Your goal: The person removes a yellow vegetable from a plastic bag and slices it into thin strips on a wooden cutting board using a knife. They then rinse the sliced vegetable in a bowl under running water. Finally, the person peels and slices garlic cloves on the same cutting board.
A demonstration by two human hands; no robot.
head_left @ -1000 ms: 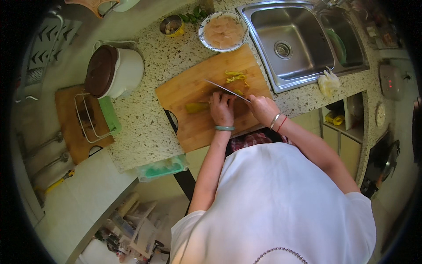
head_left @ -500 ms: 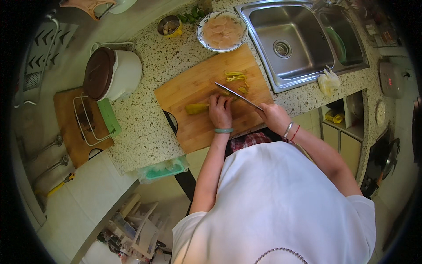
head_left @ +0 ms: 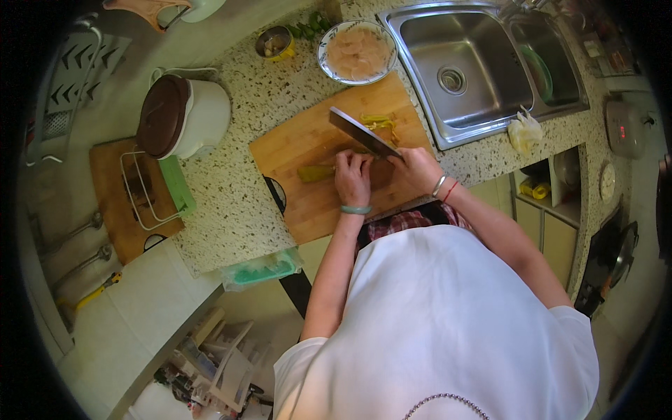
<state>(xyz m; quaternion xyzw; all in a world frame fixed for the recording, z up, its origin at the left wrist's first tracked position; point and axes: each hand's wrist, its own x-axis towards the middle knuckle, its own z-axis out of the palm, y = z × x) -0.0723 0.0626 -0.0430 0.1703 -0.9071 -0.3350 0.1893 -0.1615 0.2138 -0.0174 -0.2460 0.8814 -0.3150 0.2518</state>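
On the wooden cutting board lies a yellow-green pickled vegetable piece. My left hand, with a green bangle at its wrist, presses bent fingers on the vegetable's right part, hiding some of it. The handle of a kitchen knife is in my right hand. Its broad blade is tilted and points to the upper left, beyond my left fingertips. Cut yellow-green strips lie on the board just past the blade, partly covered by it.
A patterned plate of thin pale slices and a small bowl stand behind the board. The steel sink borders it on the right, with a crumpled plastic bag at its edge. A white cooker with a brown lid stands left.
The knife has turned to show more of its flat blade and shifted left and up. My right hand has moved left, nearer my left hand, which stays on the vegetable.
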